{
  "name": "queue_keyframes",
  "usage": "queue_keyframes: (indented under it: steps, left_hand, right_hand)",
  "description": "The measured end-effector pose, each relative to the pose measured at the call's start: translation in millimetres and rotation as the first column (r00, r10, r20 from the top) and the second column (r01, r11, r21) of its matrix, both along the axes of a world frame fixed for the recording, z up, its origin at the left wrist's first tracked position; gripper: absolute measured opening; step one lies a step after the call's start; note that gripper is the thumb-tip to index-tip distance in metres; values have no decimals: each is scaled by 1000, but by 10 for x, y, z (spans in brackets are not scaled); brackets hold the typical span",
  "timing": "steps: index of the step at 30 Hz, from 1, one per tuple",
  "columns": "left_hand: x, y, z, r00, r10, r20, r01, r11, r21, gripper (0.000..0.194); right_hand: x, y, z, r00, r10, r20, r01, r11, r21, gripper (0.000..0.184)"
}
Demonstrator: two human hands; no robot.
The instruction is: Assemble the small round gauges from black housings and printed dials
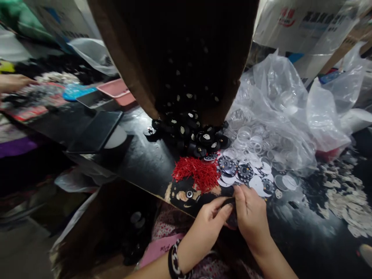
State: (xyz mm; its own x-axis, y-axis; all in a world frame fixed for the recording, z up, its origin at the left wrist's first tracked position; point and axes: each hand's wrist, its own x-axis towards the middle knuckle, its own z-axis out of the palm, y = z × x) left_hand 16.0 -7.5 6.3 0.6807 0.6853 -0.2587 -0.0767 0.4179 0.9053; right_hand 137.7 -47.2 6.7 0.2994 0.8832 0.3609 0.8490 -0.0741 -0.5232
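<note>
Dark piece (230,201): small, held in front of the body at the desk's (145,159) front edge, just on the near side of the printed discs (245,171). Mostly behind fingers, so exact shape unclear.

Grip: left hand (209,217) is pinched on it, thumb on the near side. Right hand (251,209) is curled in against it; can't tell whether it clamps or only steadies.

Handling, my read: light, stiff, probably smooth plastic, so slippery rather than heavy. Take it by opposite sides of the outer edge, fingertips only, light squeeze; off-centre pressure may flip it out.

Neighbours: printed discs look thin, stacked loosely, will slide or crease; lift by rim, off the print. Clear rings (252,143) behind them: likely springy, may snag on each other. Red strips (196,172) to the left, near the front edge: very light, tangled, pick singly. Black round parts (186,131) at the open box (124,58): chunkier, should pinch easily round the side.
</note>
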Motion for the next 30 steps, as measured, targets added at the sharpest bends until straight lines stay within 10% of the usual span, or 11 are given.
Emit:
queue_keyframes:
  steps: [4, 7, 12, 17, 22, 26, 30]
  left_hand:
    - [-437, -73, -95, 982, -55, -182, 74, 993, 96, 37]
    - [-1108, -94, -496, 923, -26, -385, 121, 967, 224, 40]
    - [-2037, 59, -1171, 575, 483, -661, -111, 846, 521, 40]
    - [-1997, 393, -734, 551, 634, -543, -106, 699, 708, 35]
    - [-1487, 1527, -152, 592, 713, -375, -121, 538, 834, 36]
    - [-1198, 2369, -150, 564, 743, -359, -139, 515, 846, 40]
    - [-1224, 2395, -300, 560, 747, -358, -196, 540, 819, 45]
  right_hand:
    - [-113, -29, 37, 988, 141, -62, -146, 987, -73, 44]
    - [-116, -93, 80, 954, 234, -185, -261, 955, -140, 43]
    - [-48, -121, 45, 936, 215, -279, -261, 955, -139, 38]
    - [-50, -106, -7, 921, 229, -315, -274, 955, -109, 38]
    - [-112, -89, 17, 890, 266, -370, -328, 938, -114, 38]
    - [-104, -125, 36, 877, 262, -404, -340, 931, -134, 37]
    - [-34, -182, 9, 873, 196, -446, -294, 942, -162, 35]
